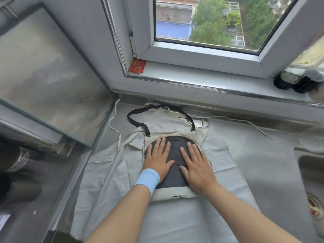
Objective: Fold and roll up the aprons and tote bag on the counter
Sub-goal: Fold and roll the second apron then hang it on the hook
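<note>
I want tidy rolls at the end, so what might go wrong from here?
1. The tote bag lies on the spread apron; with the left hand and right hand pressing flat on it, folding may drag and wrinkle the apron beneath.
2. The black handles lie looped loose beyond the bag and could get caught crookedly in a fold.
3. A long apron tie trails across the counter and may tangle or stick out of the roll.

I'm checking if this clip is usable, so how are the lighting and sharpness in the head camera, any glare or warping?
Head view: soft daylight from the window, no harsh glare; the left hand and right hand cast only faint shadows on the tote bag; the window frame bows from wide-angle distortion; the corners look soft, the centre fairly sharp.
</note>
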Demonstrator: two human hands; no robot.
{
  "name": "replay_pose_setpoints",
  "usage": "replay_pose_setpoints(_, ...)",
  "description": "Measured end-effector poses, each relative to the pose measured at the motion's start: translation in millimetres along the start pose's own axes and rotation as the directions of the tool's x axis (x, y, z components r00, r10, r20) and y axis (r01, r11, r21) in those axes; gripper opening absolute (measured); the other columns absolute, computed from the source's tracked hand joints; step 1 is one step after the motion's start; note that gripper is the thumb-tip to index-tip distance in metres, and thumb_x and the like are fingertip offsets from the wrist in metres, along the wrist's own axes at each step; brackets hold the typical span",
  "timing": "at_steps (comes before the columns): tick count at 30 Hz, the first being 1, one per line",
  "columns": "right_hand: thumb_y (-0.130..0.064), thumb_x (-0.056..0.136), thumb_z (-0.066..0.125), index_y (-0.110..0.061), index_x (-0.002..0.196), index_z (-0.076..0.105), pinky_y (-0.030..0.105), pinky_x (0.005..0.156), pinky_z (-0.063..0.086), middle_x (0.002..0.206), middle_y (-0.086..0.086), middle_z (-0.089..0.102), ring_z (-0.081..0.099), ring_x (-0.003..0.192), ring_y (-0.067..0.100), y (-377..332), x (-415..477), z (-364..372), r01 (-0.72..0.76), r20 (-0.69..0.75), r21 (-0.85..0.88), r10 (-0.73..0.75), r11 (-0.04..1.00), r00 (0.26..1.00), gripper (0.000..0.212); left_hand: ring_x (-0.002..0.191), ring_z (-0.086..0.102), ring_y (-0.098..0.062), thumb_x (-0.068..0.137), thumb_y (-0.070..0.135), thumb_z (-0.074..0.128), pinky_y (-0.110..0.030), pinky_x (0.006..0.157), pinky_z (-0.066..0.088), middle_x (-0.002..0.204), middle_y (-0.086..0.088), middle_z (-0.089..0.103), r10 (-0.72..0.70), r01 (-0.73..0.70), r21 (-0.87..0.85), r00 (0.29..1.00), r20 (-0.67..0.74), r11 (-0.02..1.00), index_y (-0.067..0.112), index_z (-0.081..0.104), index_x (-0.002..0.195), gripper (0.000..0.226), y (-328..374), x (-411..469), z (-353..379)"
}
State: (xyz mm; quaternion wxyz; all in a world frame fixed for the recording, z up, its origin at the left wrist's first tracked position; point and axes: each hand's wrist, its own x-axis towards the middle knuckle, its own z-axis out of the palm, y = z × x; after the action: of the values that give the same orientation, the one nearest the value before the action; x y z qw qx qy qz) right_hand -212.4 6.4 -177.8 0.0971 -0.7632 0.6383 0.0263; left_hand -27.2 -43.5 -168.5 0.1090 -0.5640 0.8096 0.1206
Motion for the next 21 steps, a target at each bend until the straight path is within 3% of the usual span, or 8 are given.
replay_pose_setpoints(3, -0.055, 0.096, 0.027, -0.016, 0.155, 0.024, 0.043, 0.118, 0.013, 0.163, 0.013, 0.015, 0.015, 0.150, 0.029, 9.2, -3.6, -2.7, -0.005, 0.012, -0.055, 0.006, 0.998, 1.000, 0.071, 0.147, 0.018, -0.024, 0.089, 0.056, 0.021, -0.048, 0.117, 0.012, 0.160, -0.007, 0.017, -0.045, 0.046, 0.018, 0.998, -0.045, 0.999, 0.018, 0.029, 0.151, 0.073, -17.9, -25.7, 6.5)
replay_pose_setpoints(6, -0.048, 0.096, 0.028, -0.013, 0.153, 0.032, 0.047, 0.117, 0.017, 0.160, 0.017, 0.021, 0.020, 0.148, 0.034, 6.8, -8.7, -6.7, 0.012, -0.013, -0.088, -0.014, 0.996, 1.000, 0.067, 0.140, 0.035, -0.027, 0.087, 0.046, 0.039, -0.050, 0.110, 0.023, 0.152, -0.010, 0.039, -0.030, 0.034, 0.023, 0.990, -0.141, 0.999, 0.015, 0.044, 0.142, 0.064, -31.6, -51.2, 12.8)
replay_pose_setpoints(9, -0.023, 0.086, 0.039, -0.021, 0.136, 0.053, 0.045, 0.102, 0.038, 0.146, 0.013, 0.043, 0.043, 0.131, 0.037, -5.1, -14.9, -17.2, 0.131, -0.078, -0.025, -0.133, 0.991, 0.988, 0.052, 0.116, 0.053, -0.029, 0.080, 0.017, 0.043, -0.039, 0.090, 0.039, 0.130, -0.003, 0.056, 0.176, -0.177, 0.022, 0.943, -0.282, 0.984, 0.024, 0.055, 0.125, 0.047, -23.2, -66.5, 9.7)
replay_pose_setpoints(12, -0.033, 0.077, 0.054, -0.027, 0.100, 0.060, 0.038, 0.072, 0.044, 0.106, -0.002, 0.051, 0.054, 0.093, 0.026, -19.4, -24.5, -35.0, 0.255, -0.063, 0.090, -0.250, 0.963, 0.966, 0.025, 0.100, 0.051, -0.028, 0.078, 0.022, 0.046, -0.035, 0.076, 0.039, 0.111, 0.001, 0.052, 0.270, -0.278, -0.029, 0.949, -0.165, 0.960, 0.024, 0.056, 0.107, 0.031, -3.8, -78.6, -1.4)
replay_pose_setpoints(14, -0.060, 0.074, 0.055, -0.031, 0.105, 0.057, 0.036, 0.076, 0.044, 0.108, -0.005, 0.048, 0.049, 0.096, 0.019, -18.4, -36.8, -41.2, 0.341, 0.055, 0.080, -0.346, 0.937, 0.937, 0.043, 0.107, 0.042, -0.024, 0.075, 0.060, 0.045, -0.036, 0.088, 0.037, 0.116, 0.003, 0.045, 0.193, -0.197, -0.085, 0.980, -0.054, 0.977, 0.025, 0.052, 0.113, 0.053, 2.6, -87.6, -5.5)
replay_pose_setpoints(16, -0.068, 0.068, 0.051, -0.031, 0.124, 0.051, 0.035, 0.087, 0.044, 0.127, -0.004, 0.045, 0.044, 0.111, 0.018, -9.2, -45.7, -42.0, 0.404, 0.158, 0.014, -0.401, 0.915, 0.902, 0.067, 0.112, 0.036, -0.022, 0.059, 0.080, 0.047, -0.037, 0.096, 0.036, 0.122, 0.004, 0.039, 0.208, -0.208, -0.049, 0.978, -0.001, 0.977, 0.026, 0.047, 0.123, 0.084, 2.6, -93.0, -6.8)
replay_pose_setpoints(19, -0.040, 0.083, 0.056, -0.019, 0.142, 0.042, 0.037, 0.093, 0.049, 0.154, 0.005, 0.032, 0.037, 0.136, 0.023, -4.0, -51.3, -47.9, 0.400, 0.266, -0.090, -0.365, 0.912, 0.892, 0.065, 0.122, 0.031, -0.024, 0.053, 0.068, 0.067, -0.036, 0.104, 0.034, 0.134, 0.002, 0.034, 0.247, -0.246, -0.027, 0.968, 0.041, 0.969, 0.024, 0.038, 0.135, 0.097, -0.4, -97.2, -9.1)
replay_pose_setpoints(21, -0.023, 0.094, 0.048, -0.014, 0.137, 0.048, 0.036, 0.077, 0.048, 0.154, 0.005, 0.035, 0.040, 0.137, 0.022, -6.8, -51.2, -53.3, 0.380, 0.304, -0.156, -0.322, 0.912, 0.897, 0.044, 0.126, 0.029, -0.025, 0.055, 0.059, 0.073, -0.035, 0.107, 0.034, 0.138, 0.001, 0.032, 0.231, -0.228, -0.047, 0.970, 0.080, 0.973, 0.022, 0.037, 0.138, 0.097, -3.4, -98.8, -12.2)
